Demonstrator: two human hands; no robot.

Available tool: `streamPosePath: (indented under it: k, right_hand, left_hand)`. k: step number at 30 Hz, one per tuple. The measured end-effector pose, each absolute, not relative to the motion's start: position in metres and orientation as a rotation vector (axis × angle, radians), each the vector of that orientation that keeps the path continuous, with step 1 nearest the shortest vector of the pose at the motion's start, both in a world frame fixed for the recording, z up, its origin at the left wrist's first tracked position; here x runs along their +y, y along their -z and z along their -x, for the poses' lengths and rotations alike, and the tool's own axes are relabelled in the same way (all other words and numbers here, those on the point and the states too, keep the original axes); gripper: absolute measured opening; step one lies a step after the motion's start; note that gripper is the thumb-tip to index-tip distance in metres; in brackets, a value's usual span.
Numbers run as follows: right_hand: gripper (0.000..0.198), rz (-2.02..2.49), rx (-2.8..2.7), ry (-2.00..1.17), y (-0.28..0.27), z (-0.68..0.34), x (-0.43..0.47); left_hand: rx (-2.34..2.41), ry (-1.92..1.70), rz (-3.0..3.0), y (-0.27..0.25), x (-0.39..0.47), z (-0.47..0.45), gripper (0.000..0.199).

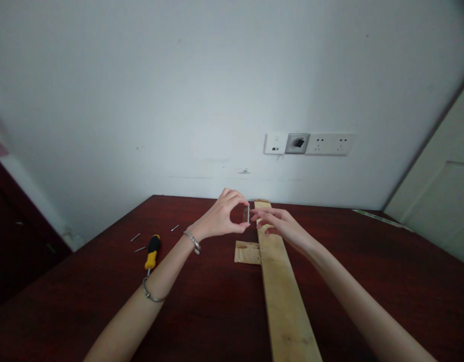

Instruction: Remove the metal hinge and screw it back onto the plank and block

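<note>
My left hand (229, 215) pinches a small shiny rectangular piece (246, 214) by its top and bottom ends, between thumb and fingertips. The piece is too small to name; its right edge looks like bright metal. Just to its right is my right hand (275, 221), fingers stretched and apart, with the fingertips close to the piece. Whether they touch it I cannot tell. Below both hands lies a long pale wooden board (287, 286), running away from me. A short wooden block (247, 252) meets its left side.
A yellow-and-black screwdriver (152, 253) lies left of my left forearm. Beside it are metal screws or pins (140, 249), too small to tell. All rest on a dark red table (205, 311). Wall sockets (330, 144) sit above its back edge; a pale strip (381, 218) lies far right.
</note>
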State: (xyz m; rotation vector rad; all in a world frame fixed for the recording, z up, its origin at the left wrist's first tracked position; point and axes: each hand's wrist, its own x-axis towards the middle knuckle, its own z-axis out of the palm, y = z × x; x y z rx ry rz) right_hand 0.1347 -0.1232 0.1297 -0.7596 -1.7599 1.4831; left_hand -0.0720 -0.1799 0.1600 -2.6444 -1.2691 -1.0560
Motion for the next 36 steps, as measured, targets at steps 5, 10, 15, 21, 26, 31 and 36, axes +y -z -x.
streamPosePath:
  k: [5, 10, 15, 21, 26, 31, 36]
  right_hand:
    - [0.037, 0.766, -1.731, -1.551, -0.124, -0.130, -0.123]
    - [0.036, 0.740, -1.617, -1.616, -0.118, -0.123, -0.124]
    - [0.035, 0.689, -1.556, -1.674, -0.114, -0.122, -0.123]
    - [0.034, 0.675, -1.542, -1.694, -0.107, -0.117, -0.122]
    - [0.033, 0.662, -1.501, -1.728, -0.111, -0.116, -0.127]
    - [0.033, 0.717, -1.465, -1.719, -0.116, -0.117, -0.130]
    - [0.032, 0.769, -1.419, -1.662, -0.115, -0.116, -0.127]
  left_hand:
    - [-1.268, 1.101, 2.661, -0.160, -0.179, 0.072, 0.031]
    - [-1.249, 1.115, 2.680, -0.160, -0.179, 0.072, 0.031]
    - [-1.265, 1.090, 2.672, -0.161, -0.180, 0.072, 0.029]
    - [-1.267, 1.084, 2.681, -0.159, -0.178, 0.072, 0.031]
    - [-1.241, 1.072, 2.692, -0.157, -0.177, 0.071, 0.028]
    - [-1.228, 1.027, 2.705, -0.155, -0.175, 0.070, 0.032]
    - [-1.232, 0.950, 2.692, -0.151, -0.172, 0.071, 0.031]
